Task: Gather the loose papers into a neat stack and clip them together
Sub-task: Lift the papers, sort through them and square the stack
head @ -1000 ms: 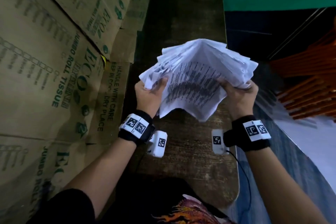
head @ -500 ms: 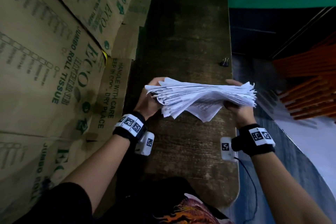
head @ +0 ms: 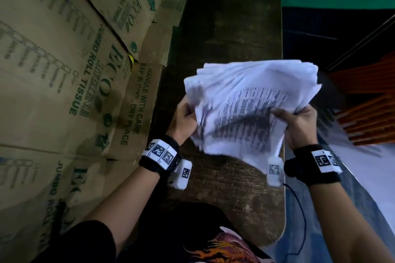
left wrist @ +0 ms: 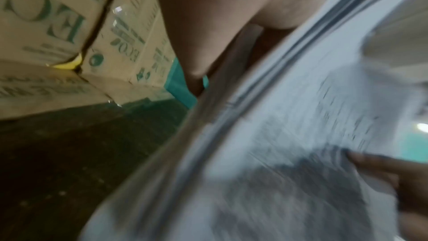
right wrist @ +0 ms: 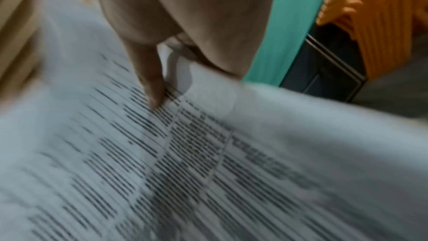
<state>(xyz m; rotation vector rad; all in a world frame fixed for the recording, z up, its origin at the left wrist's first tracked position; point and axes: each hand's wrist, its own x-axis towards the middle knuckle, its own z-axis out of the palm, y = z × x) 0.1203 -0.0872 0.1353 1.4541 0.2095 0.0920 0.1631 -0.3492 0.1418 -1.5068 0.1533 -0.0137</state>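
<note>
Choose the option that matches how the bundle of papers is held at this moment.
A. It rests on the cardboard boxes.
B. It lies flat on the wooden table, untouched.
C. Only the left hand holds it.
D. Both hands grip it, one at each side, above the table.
D: the left hand and the right hand each grip a side of the papers, raised above the wooden table.

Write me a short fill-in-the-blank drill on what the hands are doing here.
1. The papers are gripped by ____ hands.
2. The left hand grips the papers' ____ edge.
3. The boxes left of the table are made of ____.

Missing words: both; left; cardboard
</note>
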